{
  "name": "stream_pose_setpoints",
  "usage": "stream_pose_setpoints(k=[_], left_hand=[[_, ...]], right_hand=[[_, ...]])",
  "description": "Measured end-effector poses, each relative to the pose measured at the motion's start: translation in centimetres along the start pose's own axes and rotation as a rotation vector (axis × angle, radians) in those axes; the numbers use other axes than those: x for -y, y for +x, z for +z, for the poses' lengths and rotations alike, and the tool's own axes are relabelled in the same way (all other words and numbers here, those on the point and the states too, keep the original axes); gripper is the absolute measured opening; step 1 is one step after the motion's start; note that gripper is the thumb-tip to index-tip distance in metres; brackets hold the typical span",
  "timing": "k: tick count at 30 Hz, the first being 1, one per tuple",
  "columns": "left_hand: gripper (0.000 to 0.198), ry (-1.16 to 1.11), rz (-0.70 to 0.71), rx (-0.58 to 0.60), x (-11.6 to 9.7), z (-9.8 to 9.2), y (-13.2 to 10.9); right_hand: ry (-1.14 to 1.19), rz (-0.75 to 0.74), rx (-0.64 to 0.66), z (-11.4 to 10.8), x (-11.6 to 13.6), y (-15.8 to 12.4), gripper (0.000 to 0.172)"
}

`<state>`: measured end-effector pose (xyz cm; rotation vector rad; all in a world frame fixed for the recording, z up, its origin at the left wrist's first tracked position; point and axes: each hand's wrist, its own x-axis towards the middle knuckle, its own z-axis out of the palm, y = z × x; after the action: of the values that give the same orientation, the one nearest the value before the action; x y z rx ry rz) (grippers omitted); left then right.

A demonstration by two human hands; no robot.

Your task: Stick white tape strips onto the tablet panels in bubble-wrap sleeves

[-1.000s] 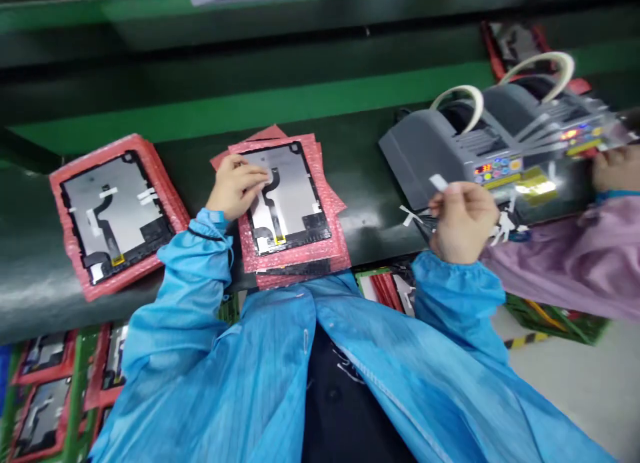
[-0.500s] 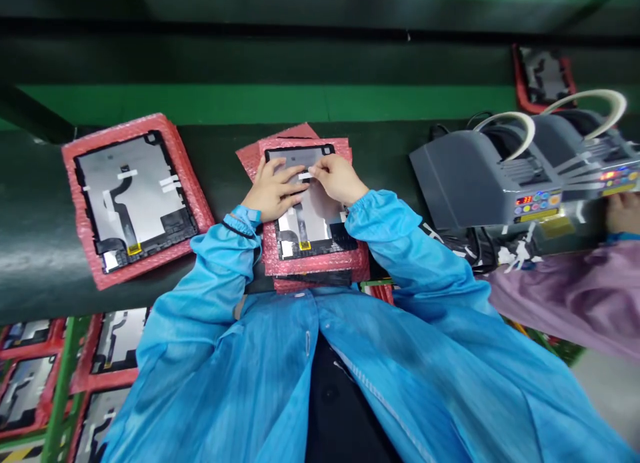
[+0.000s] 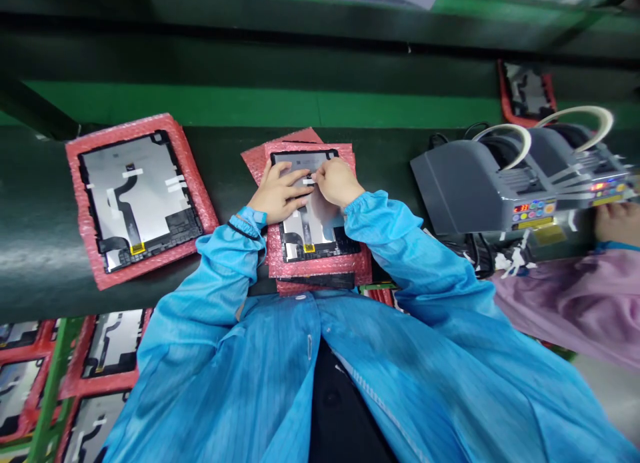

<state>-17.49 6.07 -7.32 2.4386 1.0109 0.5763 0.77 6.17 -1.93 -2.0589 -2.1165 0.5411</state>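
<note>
In front of me a tablet display panel (image 3: pixel 323 231), grey with a black border, lies back side up on a red bubble-wrap sleeve (image 3: pixel 314 268). A dark flex cable (image 3: pixel 306 226) with a yellow end runs down it. My left hand (image 3: pixel 281 195) rests flat on the panel's left half, fingers spread. Beside those fingertips, my right hand (image 3: pixel 341 183) is closed in a pinch at a small strip of white tape (image 3: pixel 308 181) near the top of the cable. The right fingertips partly hide the tape, and both hands cover parts of the panel.
Another panel (image 3: pixel 145 190) lies on a red bubble-wrap stack at left. Grey tape dispensers (image 3: pixel 470 180) with lit displays stand at right, near a co-worker's hand (image 3: pixel 617 222) and purple sleeve. Racked panels (image 3: pixel 113 343) sit lower left. One more panel (image 3: pixel 527 90) lies at the back right.
My right fingers have curled in more tightly at the tape, which now shows less. My left hand stays flat on the panel. The whole view has shifted slightly.
</note>
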Motion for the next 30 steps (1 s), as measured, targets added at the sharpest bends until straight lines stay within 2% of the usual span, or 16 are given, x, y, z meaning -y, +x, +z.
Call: stream_pose_setpoints(k=[8, 12, 14, 17, 20, 22, 24, 26, 28, 30], left_hand=[[0.041, 0.012, -0.001, 0.016, 0.0, -0.1, -0.1], [0.041, 0.051, -0.015, 0.002, 0.1, 0.0, -0.1], [0.042, 0.074, -0.020, 0.001, 0.0, 0.0, 0.0], [0.053, 0.083, -0.039, 0.019, -0.2, -0.3, 0.0], [0.069, 0.061, -0.068, 0.011, -0.2, -0.6, 0.0], [0.072, 0.054, -0.083, -0.008, 0.3, -0.7, 0.1], [0.070, 0.039, -0.072, -0.025, 0.7, -0.7, 0.3], [0.067, 0.042, -0.067, -0.031, 0.7, -0.9, 0.4], [0.065, 0.082, -0.093, -0.011, 0.1, -1.2, 0.3], [0.062, 0.150, -0.144, 0.040, -0.7, -1.7, 0.2]], right_hand=[[0.054, 0.005, -0.021, 0.8, -0.2, 0.7, 0.025], [0.149, 0.069, -0.191, 0.5, -1.7, 0.5, 0.036], [0.237, 0.095, -0.334, 0.1, -3.8, -1.2, 0.030], [0.490, 0.172, -0.608, 0.0, -9.2, -6.3, 0.025], [0.741, 0.411, -0.968, 0.2, -15.6, -12.9, 0.035], [0.877, 0.612, -1.118, -0.1, -19.1, -16.4, 0.042], [1.017, 0.773, -1.144, -0.9, -21.7, -18.2, 0.045], [1.170, 0.841, -1.082, -2.1, -23.2, -18.3, 0.045], [1.294, 0.810, -1.015, -3.2, -23.8, -17.4, 0.042], [1.326, 0.728, -1.016, -4.0, -24.0, -16.5, 0.038]])
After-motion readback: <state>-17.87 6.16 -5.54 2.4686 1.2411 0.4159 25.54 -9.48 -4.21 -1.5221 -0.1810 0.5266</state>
